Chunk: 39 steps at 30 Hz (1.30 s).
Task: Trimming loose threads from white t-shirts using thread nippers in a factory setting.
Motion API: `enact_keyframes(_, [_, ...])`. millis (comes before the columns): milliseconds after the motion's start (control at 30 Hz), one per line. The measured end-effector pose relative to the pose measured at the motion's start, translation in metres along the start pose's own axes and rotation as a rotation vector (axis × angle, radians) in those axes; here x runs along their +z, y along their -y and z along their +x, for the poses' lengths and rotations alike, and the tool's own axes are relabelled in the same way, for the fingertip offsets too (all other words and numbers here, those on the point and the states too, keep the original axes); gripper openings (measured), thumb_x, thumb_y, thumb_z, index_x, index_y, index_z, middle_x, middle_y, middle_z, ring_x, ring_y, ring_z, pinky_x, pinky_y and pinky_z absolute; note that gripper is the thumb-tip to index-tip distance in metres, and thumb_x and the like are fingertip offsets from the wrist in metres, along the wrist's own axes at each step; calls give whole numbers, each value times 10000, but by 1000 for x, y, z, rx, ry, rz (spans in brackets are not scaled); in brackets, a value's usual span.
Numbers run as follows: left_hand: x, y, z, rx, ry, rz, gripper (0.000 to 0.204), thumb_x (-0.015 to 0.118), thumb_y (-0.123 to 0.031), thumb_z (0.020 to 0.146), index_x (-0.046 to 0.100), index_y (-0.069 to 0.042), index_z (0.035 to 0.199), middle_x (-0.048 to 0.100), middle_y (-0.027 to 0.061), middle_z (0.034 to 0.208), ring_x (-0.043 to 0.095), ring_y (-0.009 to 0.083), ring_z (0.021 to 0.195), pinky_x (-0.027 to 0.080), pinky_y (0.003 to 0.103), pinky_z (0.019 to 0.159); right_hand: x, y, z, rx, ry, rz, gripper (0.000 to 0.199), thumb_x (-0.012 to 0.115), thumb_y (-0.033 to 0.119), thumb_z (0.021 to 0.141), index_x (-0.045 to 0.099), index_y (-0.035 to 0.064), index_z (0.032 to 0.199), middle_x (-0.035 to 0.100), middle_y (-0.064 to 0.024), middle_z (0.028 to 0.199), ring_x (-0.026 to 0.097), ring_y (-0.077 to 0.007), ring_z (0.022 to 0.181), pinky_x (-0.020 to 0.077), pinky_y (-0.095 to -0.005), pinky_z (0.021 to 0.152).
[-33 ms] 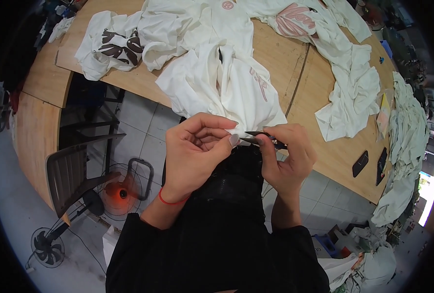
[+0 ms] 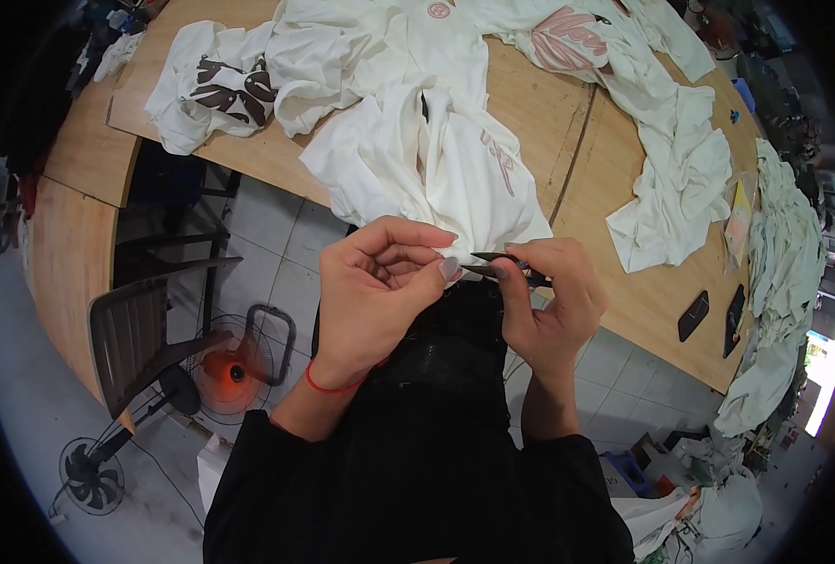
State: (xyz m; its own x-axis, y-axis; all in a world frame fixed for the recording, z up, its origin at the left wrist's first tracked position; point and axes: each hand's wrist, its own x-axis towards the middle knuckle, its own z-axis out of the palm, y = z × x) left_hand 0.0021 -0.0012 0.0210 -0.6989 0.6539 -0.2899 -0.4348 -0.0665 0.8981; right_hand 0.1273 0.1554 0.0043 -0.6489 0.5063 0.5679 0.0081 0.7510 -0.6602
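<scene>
A white garment (image 2: 427,155) with a pink print lies bunched over the table's near edge and hangs toward me. My left hand (image 2: 380,287), with a red string at the wrist, pinches a bit of its white fabric between thumb and forefinger. My right hand (image 2: 558,296) is closed around a pair of thread snips (image 2: 485,271), mostly hidden by the fingers. Their dark blades point left, slightly apart, right beside my left fingertips and the pinched cloth. Whether the blades touch the cloth I cannot tell.
More white garments lie on the wooden table (image 2: 530,99), one with a dark print (image 2: 234,89) at left. A dark phone-like slab (image 2: 693,315) rests near the right edge. Down left stand a chair (image 2: 131,324) and an orange-bladed fan (image 2: 237,373). Pale cloth (image 2: 782,273) hangs far right.
</scene>
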Motion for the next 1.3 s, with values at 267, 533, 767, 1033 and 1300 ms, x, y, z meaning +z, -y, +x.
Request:
enact_keyframes(267, [-2, 7, 4, -61, 38, -206, 234, 738, 128, 965, 717, 119, 1198, 809, 165, 1033, 812, 183, 952, 667, 277, 901, 8, -3, -5, 197, 17, 239, 173, 888, -3, 883, 764, 11, 1004, 748, -98, 863, 694, -229, 738, 496, -297, 676])
enact_keyframes(533, [-5, 5, 1, 2, 5, -77, 226, 783, 77, 968, 718, 80, 1184, 822, 167, 1016, 817, 205, 932, 673, 309, 887, 1, 3, -6, 98, -25, 135, 163, 868, -20, 903, 754, -3, 1019, 746, -98, 881, 670, -187, 754, 493, -281, 673])
enact_keyframes(767, [0, -1, -2, 13, -34, -21, 234, 795, 111, 935, 741, 98, 1163, 805, 118, 1005, 779, 110, 925, 626, 210, 832, -1, 8, -2, -32, -48, -76, 225, 927, 39, 830, 766, 47, 986, 760, -48, 851, 699, -225, 730, 429, -338, 642])
enact_keyframes(1033, [3, 2, -5, 154, -66, 137, 241, 781, 114, 937, 748, 90, 1174, 789, 102, 1000, 765, 96, 922, 622, 207, 822, -3, 13, 5, -135, -37, -193, 229, 930, 38, 820, 757, 55, 968, 753, -45, 840, 684, -211, 709, 394, -344, 632])
enact_keyframes(1300, [0, -3, -3, 0, -25, -30, 233, 771, 115, 941, 741, 100, 1171, 799, 119, 998, 787, 128, 932, 639, 227, 849, 5, -4, -2, 50, -6, 115, 221, 920, 21, 825, 755, 39, 971, 753, -71, 838, 687, -239, 729, 466, -333, 694])
